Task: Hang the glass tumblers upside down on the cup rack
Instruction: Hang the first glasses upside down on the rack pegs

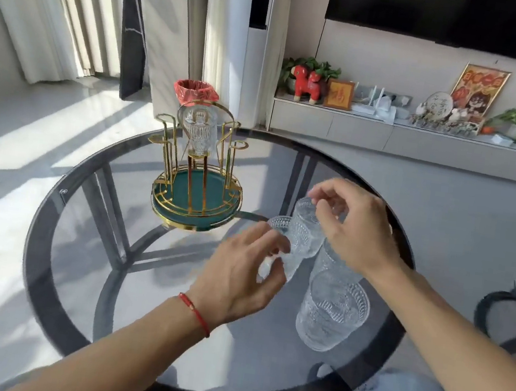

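Right hand (349,227) pinches base of tilted tumbler (306,231), long axis leaning away from me; left hand (240,271) grips its lower end. Rack (199,168) lies ahead-left, nearer my left hand.

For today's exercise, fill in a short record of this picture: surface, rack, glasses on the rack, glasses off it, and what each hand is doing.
surface: round dark glass table
rack: gold wire cup rack with a green tray base, at the table's far side
on the rack: one glass tumbler, upside down
off the rack: several tumblers clustered near the hands; the nearest tumbler stands upright
left hand: grips a tilted tumbler low down
right hand: fingers at the same tumbler's top end
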Action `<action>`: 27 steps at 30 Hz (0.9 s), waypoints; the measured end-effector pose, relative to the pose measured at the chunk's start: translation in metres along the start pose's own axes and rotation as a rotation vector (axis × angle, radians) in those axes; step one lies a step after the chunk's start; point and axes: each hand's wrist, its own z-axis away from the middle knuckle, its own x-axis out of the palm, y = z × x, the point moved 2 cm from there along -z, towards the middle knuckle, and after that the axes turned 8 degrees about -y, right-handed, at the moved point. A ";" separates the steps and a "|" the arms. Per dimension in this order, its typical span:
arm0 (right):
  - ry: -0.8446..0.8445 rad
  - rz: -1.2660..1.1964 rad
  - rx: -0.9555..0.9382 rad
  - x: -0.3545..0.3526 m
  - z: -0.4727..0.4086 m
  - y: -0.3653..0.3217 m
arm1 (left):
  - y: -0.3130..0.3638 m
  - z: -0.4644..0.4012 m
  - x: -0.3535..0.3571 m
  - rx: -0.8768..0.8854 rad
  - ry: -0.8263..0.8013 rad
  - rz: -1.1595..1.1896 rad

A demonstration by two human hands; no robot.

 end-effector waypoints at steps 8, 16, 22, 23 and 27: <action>0.086 -0.148 0.102 -0.009 0.062 0.023 | 0.044 0.014 0.060 -0.081 -0.239 0.051; 0.063 -0.303 0.193 -0.024 0.081 0.043 | 0.048 0.012 0.070 -0.160 -0.174 0.160; -0.019 -0.376 0.152 -0.029 0.086 0.034 | 0.047 0.010 0.036 -0.290 -0.134 0.329; -0.036 -0.393 0.141 -0.027 0.087 0.031 | 0.044 0.009 0.028 -0.340 -0.111 0.383; -0.118 -0.475 0.082 -0.012 0.084 0.009 | 0.028 -0.005 -0.002 -0.540 0.107 0.680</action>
